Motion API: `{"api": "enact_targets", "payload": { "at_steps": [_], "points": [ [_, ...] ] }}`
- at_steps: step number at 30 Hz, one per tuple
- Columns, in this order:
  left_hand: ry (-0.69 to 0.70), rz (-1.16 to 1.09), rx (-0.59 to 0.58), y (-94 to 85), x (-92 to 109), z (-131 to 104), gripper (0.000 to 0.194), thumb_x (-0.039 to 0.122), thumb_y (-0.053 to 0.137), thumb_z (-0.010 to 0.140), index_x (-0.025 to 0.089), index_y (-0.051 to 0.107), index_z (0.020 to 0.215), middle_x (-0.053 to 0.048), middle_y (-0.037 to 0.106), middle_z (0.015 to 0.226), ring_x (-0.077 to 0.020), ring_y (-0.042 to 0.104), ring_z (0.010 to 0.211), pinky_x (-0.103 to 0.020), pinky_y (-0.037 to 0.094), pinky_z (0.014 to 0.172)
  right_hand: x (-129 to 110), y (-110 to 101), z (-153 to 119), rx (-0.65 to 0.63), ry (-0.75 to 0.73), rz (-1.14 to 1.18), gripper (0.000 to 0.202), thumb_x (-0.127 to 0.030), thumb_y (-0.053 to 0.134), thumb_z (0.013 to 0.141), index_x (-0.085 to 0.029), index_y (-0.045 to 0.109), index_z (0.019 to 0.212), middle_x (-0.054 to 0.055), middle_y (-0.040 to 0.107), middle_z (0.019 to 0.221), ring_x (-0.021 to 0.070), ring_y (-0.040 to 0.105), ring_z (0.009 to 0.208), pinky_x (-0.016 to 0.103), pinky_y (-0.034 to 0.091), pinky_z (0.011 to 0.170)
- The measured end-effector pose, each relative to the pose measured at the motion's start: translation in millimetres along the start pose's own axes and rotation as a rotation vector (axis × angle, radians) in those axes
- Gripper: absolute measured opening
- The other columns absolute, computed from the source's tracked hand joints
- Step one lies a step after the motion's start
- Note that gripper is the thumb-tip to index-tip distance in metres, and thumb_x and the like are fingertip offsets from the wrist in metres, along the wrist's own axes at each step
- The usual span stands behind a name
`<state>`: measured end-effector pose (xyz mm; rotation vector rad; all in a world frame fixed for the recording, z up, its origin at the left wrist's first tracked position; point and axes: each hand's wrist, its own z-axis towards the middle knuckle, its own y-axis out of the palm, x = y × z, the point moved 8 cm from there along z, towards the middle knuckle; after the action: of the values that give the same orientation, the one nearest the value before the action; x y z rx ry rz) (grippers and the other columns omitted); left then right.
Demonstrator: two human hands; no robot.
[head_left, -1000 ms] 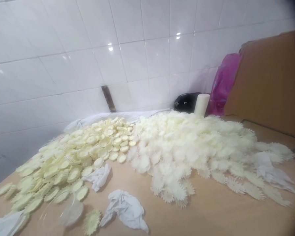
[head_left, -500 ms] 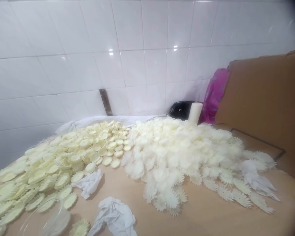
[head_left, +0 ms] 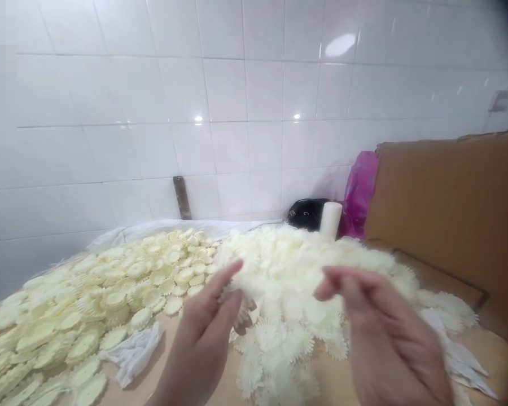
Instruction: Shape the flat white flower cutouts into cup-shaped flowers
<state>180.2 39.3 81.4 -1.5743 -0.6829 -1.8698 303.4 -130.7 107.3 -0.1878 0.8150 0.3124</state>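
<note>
My left hand (head_left: 207, 332) is over the front of the white heap, its fingers curled around a few pale toothed discs (head_left: 246, 301) that are partly hidden and blurred. To the right, my right hand (head_left: 389, 332) hovers above the same heap with thumb and forefinger pressed together; whatever may be between them is hidden. Beneath both hands spreads a pile of thin, white, flower-shaped discs (head_left: 275, 338) with toothed edges. Left of it lies a heap of thicker, yellowish toothed discs (head_left: 110, 293).
A crumpled white cloth (head_left: 133, 352) lies in front of the yellowish heap, and another white cloth (head_left: 461, 355) at the right. Behind stand a white cylinder (head_left: 331, 221), a black bag (head_left: 307, 214), a pink bag (head_left: 359, 197) and a large cardboard box (head_left: 449, 208). White tiles line the wall.
Both my hands have come into view from below, over the white discs. The view has tilted up, so the clear dish and the nearer cloth are out of sight.
</note>
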Motion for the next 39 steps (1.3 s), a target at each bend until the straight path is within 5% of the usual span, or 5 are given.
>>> {"api": "enact_targets", "payload": {
  "at_steps": [7,16,28,34,39],
  "points": [
    [-0.234,-0.051,-0.266,34.6,-35.9,34.0,0.029,0.032,0.048,0.077,0.014,0.056,0.098,-0.003,0.055,0.07,-0.0101,0.049,0.055,-0.023,0.037,0.053,27.5,59.9,35.6,-0.223,0.201,0.119,0.025,-0.035,0.041,0.084,-0.018,0.051,0.068,0.0,0.051,0.061,0.0139,0.05,0.062,0.026,0.042,0.06],
    [-0.255,-0.028,-0.197,29.0,-39.5,35.1,0.022,0.03,0.049,0.075,0.013,0.054,0.089,-0.007,0.06,0.076,-0.0089,0.044,0.053,-0.023,0.033,0.052,16.9,37.6,21.6,-0.152,0.143,0.091,0.019,-0.034,0.043,0.084,-0.019,0.053,0.079,0.001,0.055,0.068,0.0133,0.05,0.061,0.024,0.039,0.056],
    [-0.282,-0.117,-0.234,32.1,-69.1,42.0,0.022,0.035,0.052,0.074,0.013,0.049,0.07,-0.002,0.053,0.061,-0.0056,0.038,0.046,-0.02,0.029,0.046,53.4,62.6,8.9,-0.256,0.23,0.122,0.023,-0.033,0.039,0.085,-0.017,0.049,0.071,0.0,0.049,0.064,0.0116,0.045,0.059,0.023,0.038,0.057],
    [-0.208,-0.026,-0.241,33.9,-75.7,43.2,0.026,0.037,0.05,0.075,0.014,0.05,0.064,0.0,0.05,0.055,-0.0059,0.038,0.043,-0.02,0.028,0.043,60.3,79.2,-0.1,-0.363,0.197,0.108,0.026,-0.038,0.054,0.076,-0.016,0.056,0.091,0.005,0.057,0.079,0.0173,0.053,0.076,0.029,0.044,0.07],
    [-0.255,-0.117,-0.261,42.4,-74.8,37.6,0.026,0.039,0.052,0.075,0.013,0.052,0.068,0.001,0.046,0.056,-0.0066,0.041,0.046,-0.019,0.029,0.043,60.6,93.2,-5.3,-0.4,0.194,0.09,0.021,-0.034,0.048,0.08,-0.017,0.057,0.071,0.002,0.053,0.07,0.0129,0.052,0.062,0.026,0.046,0.059]
  ]
}}
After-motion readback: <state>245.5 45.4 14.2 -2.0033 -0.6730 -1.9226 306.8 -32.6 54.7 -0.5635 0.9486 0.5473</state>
